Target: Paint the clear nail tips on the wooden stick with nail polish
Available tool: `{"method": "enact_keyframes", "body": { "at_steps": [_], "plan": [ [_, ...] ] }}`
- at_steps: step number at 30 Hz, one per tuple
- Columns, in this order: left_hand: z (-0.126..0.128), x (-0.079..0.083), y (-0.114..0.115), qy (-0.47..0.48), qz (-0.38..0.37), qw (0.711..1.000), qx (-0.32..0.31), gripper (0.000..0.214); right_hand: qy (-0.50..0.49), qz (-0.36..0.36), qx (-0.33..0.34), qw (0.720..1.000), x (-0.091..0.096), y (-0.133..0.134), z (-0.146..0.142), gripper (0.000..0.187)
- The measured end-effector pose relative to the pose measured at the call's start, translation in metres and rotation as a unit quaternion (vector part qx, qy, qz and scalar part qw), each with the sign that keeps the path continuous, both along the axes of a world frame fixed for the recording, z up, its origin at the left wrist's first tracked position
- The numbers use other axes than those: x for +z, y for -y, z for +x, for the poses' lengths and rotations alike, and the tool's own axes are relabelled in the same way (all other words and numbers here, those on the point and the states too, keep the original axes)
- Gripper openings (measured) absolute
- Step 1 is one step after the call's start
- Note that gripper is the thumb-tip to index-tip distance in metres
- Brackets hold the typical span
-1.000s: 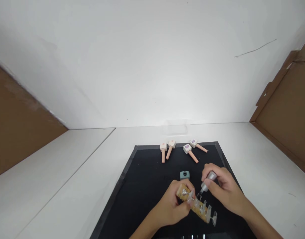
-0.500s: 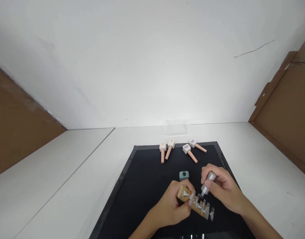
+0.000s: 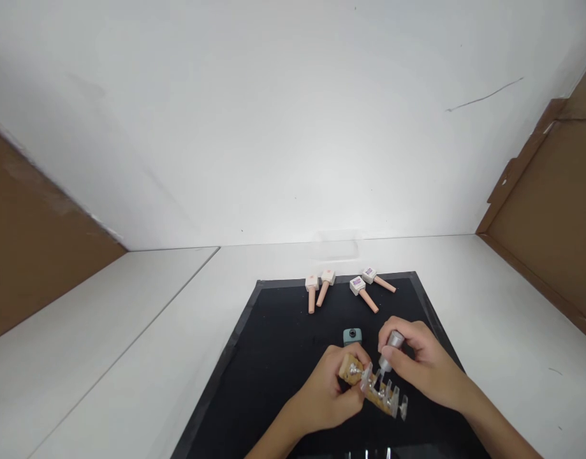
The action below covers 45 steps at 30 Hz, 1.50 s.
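My left hand (image 3: 333, 389) is closed round one end of a cork-coloured nail tip stand (image 3: 350, 370), held tilted above the black mat. Several clear nail tips (image 3: 395, 400) stick up along it on small metal posts. Between the fingers and thumb of my right hand (image 3: 424, 363) is a nail polish brush with a silver cap (image 3: 391, 347). Its bristle end points down at one of the nail tips near my left fingers; whether it touches cannot be made out. Just beyond my left hand stands an uncapped teal polish bottle (image 3: 352, 336) with a dark neck.
Two polish bottles with peach caps (image 3: 312, 284) lie at the black mat's (image 3: 273, 331) far edge, and two with purple labels (image 3: 358, 285) lie right of them. A clear plastic piece (image 3: 338, 248) is behind. Cardboard walls (image 3: 546, 197) stand at both sides of the white table (image 3: 178, 331).
My right hand has moved slightly left with the brush, bringing its tip closer to the nail tips near my left fingers. The stand stays in my left hand.
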<state>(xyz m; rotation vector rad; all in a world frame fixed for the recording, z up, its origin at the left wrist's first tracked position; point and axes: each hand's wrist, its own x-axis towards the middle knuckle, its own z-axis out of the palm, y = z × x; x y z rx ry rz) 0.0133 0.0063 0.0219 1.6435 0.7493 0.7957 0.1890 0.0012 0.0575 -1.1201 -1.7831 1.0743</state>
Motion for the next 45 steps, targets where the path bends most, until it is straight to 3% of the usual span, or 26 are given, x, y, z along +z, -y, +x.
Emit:
{"method": "enact_keyframes", "body": {
  "at_steps": [4,9,14,20,25,31,36,42,45],
  "plan": [
    [0.001,0.001,0.000,-0.018,0.002,1.000,0.003,0.012,-0.017,0.015,-0.034,0.999,0.000,0.000,0.002,0.017],
    [0.001,0.000,-0.001,-0.014,0.007,1.000,-0.002,0.011,-0.010,0.017,0.021,1.000,-0.001,0.003,0.001,0.015],
    [0.000,-0.003,0.000,-0.030,0.008,1.000,-0.003,0.009,0.003,0.024,-0.025,0.999,-0.001,0.000,0.000,0.016],
    [-0.001,-0.005,-0.001,-0.056,0.016,0.998,0.003,0.007,0.009,0.023,0.035,0.999,-0.001,0.002,0.000,0.012],
    [-0.006,-0.009,-0.001,-0.106,0.032,0.993,0.038,0.006,0.014,0.043,-0.035,0.998,-0.004,0.000,0.001,0.014],
    [-0.005,-0.016,-0.002,-0.002,-0.059,0.998,0.036,0.015,-0.009,0.066,0.036,0.997,0.000,0.001,0.000,0.012],
    [-0.003,-0.025,-0.004,0.055,-0.150,0.987,0.016,0.029,-0.006,0.071,-0.032,0.997,-0.001,0.000,-0.001,0.012],
    [-0.002,-0.028,-0.005,0.094,-0.160,0.983,0.009,0.041,-0.003,0.075,0.004,0.997,0.001,0.002,-0.002,0.010],
    [-0.002,-0.028,-0.005,0.100,-0.164,0.981,0.009,0.040,0.009,0.066,-0.025,0.997,0.000,0.000,-0.002,0.010]
  ]
}}
